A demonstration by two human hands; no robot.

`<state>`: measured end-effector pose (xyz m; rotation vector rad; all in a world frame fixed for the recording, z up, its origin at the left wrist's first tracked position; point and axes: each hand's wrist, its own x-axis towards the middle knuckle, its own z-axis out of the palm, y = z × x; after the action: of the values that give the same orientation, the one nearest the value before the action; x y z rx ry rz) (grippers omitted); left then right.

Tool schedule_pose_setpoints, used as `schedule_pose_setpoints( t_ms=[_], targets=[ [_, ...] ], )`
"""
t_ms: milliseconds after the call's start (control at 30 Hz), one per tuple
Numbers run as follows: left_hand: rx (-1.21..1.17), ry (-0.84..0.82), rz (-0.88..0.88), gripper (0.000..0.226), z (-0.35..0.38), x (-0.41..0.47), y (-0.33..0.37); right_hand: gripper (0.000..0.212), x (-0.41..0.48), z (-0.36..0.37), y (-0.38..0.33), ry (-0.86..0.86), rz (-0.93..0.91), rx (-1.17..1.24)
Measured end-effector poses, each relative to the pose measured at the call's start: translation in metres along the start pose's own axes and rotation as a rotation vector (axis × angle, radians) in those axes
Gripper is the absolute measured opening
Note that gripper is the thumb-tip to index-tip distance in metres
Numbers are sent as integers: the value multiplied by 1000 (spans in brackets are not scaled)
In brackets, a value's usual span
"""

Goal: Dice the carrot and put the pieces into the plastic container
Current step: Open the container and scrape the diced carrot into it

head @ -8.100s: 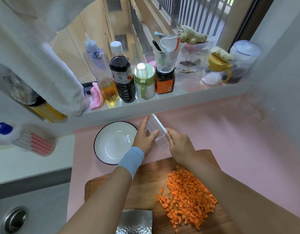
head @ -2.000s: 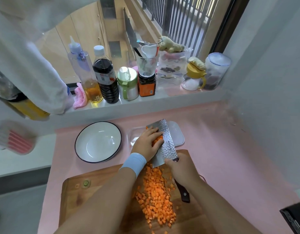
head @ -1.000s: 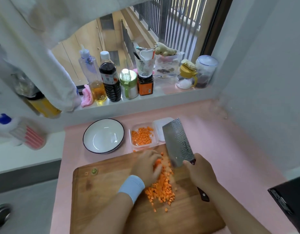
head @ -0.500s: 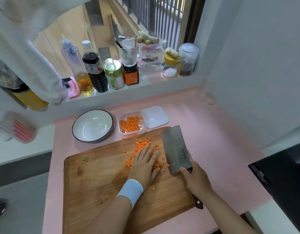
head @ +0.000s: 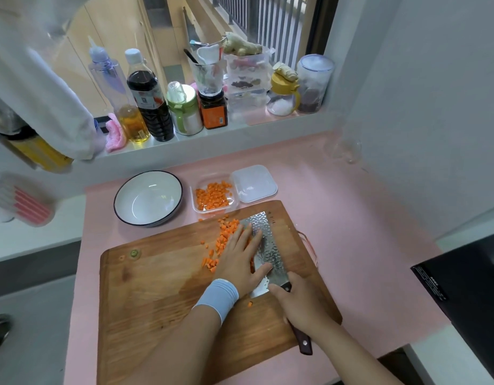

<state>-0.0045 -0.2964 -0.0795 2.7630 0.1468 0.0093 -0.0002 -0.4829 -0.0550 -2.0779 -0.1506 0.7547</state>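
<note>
Now the left hand (head: 237,263), fingers (head: 244,238) straight, is pressing loose carrot dice (head: 226,232) on the cutting board (head: 157,287) against the cleaver (head: 274,245), whose handle the right hand (head: 301,304) is gripping; light, firm, scatter-prone pieces are probably needing scooping, not pinching.

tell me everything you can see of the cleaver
The cleaver has a broad rectangular blade of shiny hammered metal and a dark reddish handle. It lies nearly flat on the wooden cutting board, blade pointing away. The right hand grips the handle; the left hand rests straight fingers on the blade beside carrot dice.
</note>
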Motion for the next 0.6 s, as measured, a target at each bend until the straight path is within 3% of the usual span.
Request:
schedule_pose_setpoints(
  t_ms=[300, 467, 600],
  targets=[
    [-92, 65, 72, 61, -30, 30, 5, 19, -1, -19, -26, -103, -34, 169],
    [-119, 147, 104, 56, -56, 61, -10, 15, 20, -22, -63, -32, -159, 116],
    [-129, 150, 149, 51, -74, 93, -27, 12, 48, -21, -89, -14, -148, 91]
  ],
)
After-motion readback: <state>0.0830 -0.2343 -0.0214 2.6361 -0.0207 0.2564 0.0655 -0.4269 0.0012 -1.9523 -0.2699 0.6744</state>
